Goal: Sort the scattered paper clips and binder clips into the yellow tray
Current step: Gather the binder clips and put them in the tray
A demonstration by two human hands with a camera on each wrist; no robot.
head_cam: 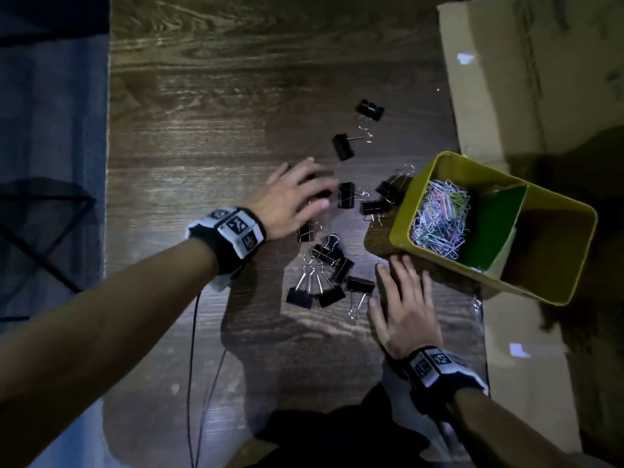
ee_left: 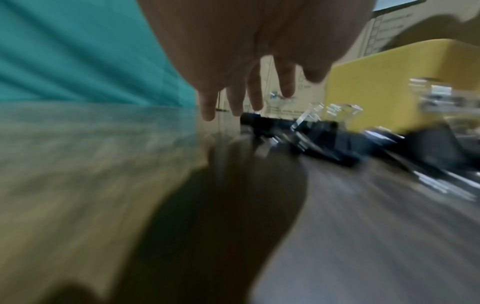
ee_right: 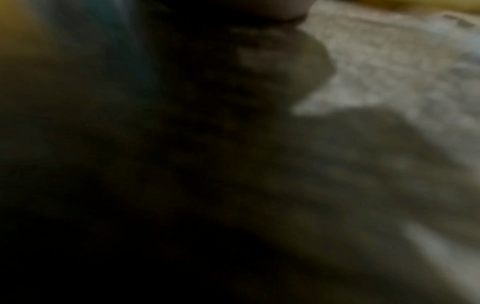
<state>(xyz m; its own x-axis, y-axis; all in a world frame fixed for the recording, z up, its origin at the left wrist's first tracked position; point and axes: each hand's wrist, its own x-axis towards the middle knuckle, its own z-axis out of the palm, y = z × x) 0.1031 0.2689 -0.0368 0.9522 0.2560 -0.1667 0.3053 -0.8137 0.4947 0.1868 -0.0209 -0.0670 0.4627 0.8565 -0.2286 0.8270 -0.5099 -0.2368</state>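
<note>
Wood-grain table: left hand hovers, fingers spread and empty, over black binder clips mid-table; right hand lies flat, fingers straight, at the near right edge. Its fingertips reach the yellow tray, which overhangs that edge with paper clips in its left compartment.

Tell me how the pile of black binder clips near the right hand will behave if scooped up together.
The pile of black binder clips will likely snag: their wire handles overlap. Clips look rigid, so they should not flex. Loose ones at the edge may drop off the right hand.
</note>
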